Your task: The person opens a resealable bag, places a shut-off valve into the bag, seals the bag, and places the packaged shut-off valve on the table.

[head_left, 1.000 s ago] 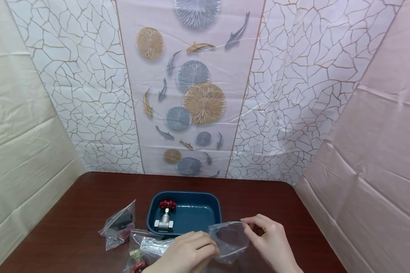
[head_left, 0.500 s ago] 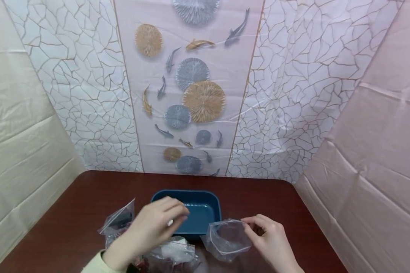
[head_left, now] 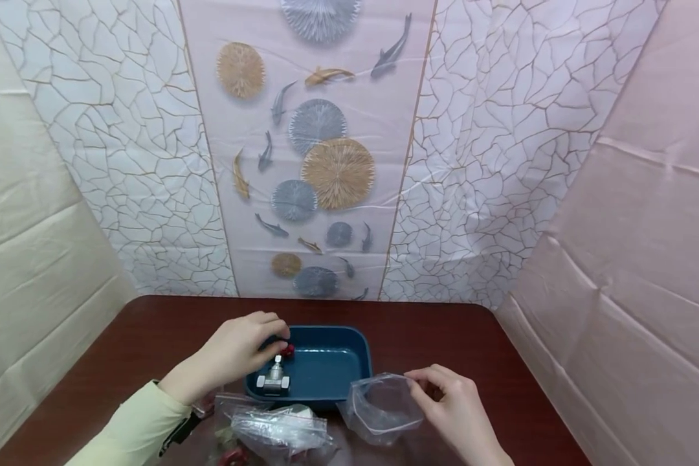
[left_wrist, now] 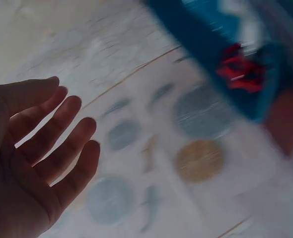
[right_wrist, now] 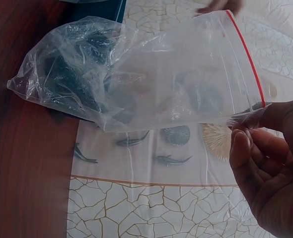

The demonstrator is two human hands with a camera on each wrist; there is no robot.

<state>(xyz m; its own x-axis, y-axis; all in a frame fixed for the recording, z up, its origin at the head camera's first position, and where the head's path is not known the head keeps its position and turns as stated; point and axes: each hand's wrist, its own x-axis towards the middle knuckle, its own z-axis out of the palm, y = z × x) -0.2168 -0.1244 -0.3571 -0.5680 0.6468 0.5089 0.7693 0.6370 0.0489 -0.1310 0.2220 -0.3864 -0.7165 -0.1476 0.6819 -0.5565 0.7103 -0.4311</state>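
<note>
My left hand (head_left: 241,346) hovers over the left end of a blue tray (head_left: 358,353), close to the red handwheel of a metal valve (head_left: 276,380) lying inside. In the left wrist view its fingers (left_wrist: 77,173) are loosely bent and hold nothing; the red handwheel (left_wrist: 242,69) is blurred and apart from them. With thumb and forefinger, my right hand (head_left: 457,404) pinches the top corner of a clear zip bag (head_left: 384,414) at the tray's front right. The bag's red seal strip (right_wrist: 248,59) shows in the right wrist view, and nothing is visible inside it.
Several filled plastic bags (head_left: 279,430) lie in front of the tray, one with a red handwheel (head_left: 233,456) in it. The left forearm partly covers another bag. Patterned cloth (head_left: 320,194) hangs behind the brown table (head_left: 443,330).
My left hand has left the zip bag beside the right hand and moved left and away, over the tray's left end. The right hand keeps its pinch on the bag.
</note>
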